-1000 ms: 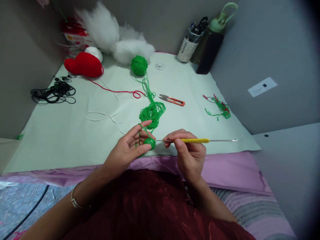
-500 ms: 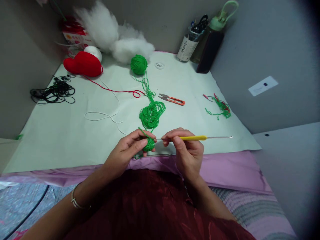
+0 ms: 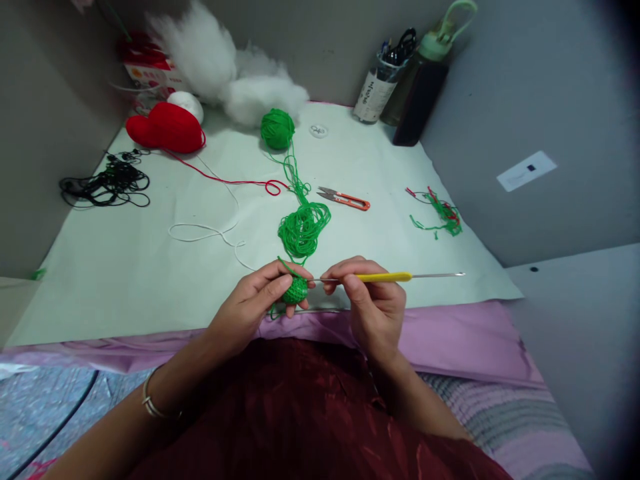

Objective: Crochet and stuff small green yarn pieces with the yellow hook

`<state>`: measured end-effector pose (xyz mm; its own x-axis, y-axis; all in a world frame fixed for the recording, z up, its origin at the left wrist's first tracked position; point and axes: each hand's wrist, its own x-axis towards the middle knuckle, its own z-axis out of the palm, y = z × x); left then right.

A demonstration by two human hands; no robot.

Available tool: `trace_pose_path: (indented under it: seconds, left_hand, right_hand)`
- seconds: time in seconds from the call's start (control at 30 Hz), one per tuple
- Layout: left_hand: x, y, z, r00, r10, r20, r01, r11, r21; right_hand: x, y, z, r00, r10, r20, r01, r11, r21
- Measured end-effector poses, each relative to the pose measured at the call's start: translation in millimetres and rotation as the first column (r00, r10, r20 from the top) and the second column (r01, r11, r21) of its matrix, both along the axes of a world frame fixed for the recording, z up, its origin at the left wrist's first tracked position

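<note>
Lowered since a second ago, the index finger of the left hand point(image 3: 250, 295) bends over a small green crochet piece point(image 3: 297, 291), rounded and bumpy with tight stitches, pinched above the near edge of the bench point(image 3: 125, 280). Closed fingers of the right hand point(image 3: 377, 307) grip a yellow-handled hook point(image 3: 387, 277), its thin shaft pointing toward the piece.

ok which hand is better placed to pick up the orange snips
Probably the right hand: it is nearer the handle end of the orange snips, though it holds the yellow hook. The left hand holds both the green piece and its yarn.
</note>
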<state>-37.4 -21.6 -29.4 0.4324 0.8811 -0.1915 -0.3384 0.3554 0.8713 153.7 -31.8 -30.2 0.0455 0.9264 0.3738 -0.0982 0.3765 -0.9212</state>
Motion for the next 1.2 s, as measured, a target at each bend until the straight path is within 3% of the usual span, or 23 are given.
trace_pose_path:
  seconds: [0.63,0.93,1.2]
  left_hand:
    - [0.0,-0.3,-1.3,0.999,-0.037,0.015,0.036,0.999,0.017]
    - [2.3,0.3,0.6,0.998,-0.010,0.060,0.010,1.000,0.004]
    - [-0.2,-0.7,-5.8,0.999,-0.017,0.037,0.017,1.000,-0.007]
  right_hand:
    - [-2.3,-0.8,0.7,0.999,0.031,-0.024,-0.031,0.999,-0.005]
    - [-5.8,-1.5,-7.9,0.972,0.094,-0.217,-0.129,0.980,-0.153]
    - [-9.4,-1.5,-8.5,0.981,0.090,-0.175,-0.106,0.991,-0.084]
